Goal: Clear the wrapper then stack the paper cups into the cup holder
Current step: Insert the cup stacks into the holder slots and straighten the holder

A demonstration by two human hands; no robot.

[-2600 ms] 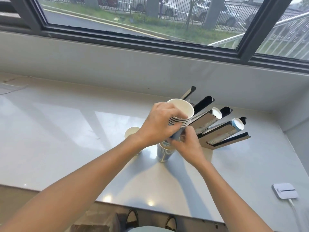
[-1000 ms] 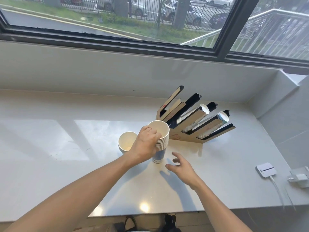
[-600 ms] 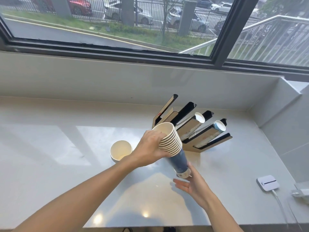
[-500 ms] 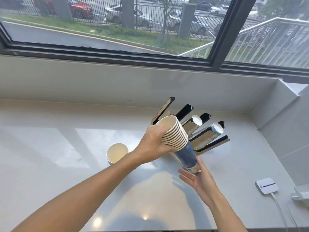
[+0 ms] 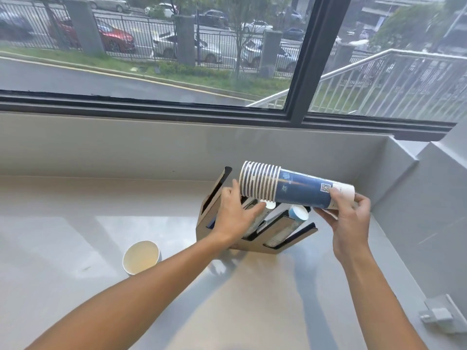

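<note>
- Cup holder (image 5: 255, 245) stands on the counter (image 5: 75, 223), slots angled up;
- Stack of paper cups (image 5: 290, 189) hangs sideways above it; light, crushable, probably best held at both ends;
- Right hand (image 5: 346, 213) pinches the base; left hand (image 5: 233, 215) lies open beside the rims, fingers loose;
- One loose cup (image 5: 141, 257) sits apart.

Two hands show: the left hand (image 5: 233, 218) and the right hand (image 5: 347, 218). One stack of cups (image 5: 290, 189) is in the air; about a dozen rims can be counted at its open end, though the exact number is hard to tell. One single cup (image 5: 141, 256) stands on the tabletop (image 5: 63, 248). One cup holder (image 5: 252, 245) stands there too, with two cup stacks showing in its slots; others may be hidden behind the left hand. One small grey device (image 5: 441, 315) lies at the right edge.
</note>
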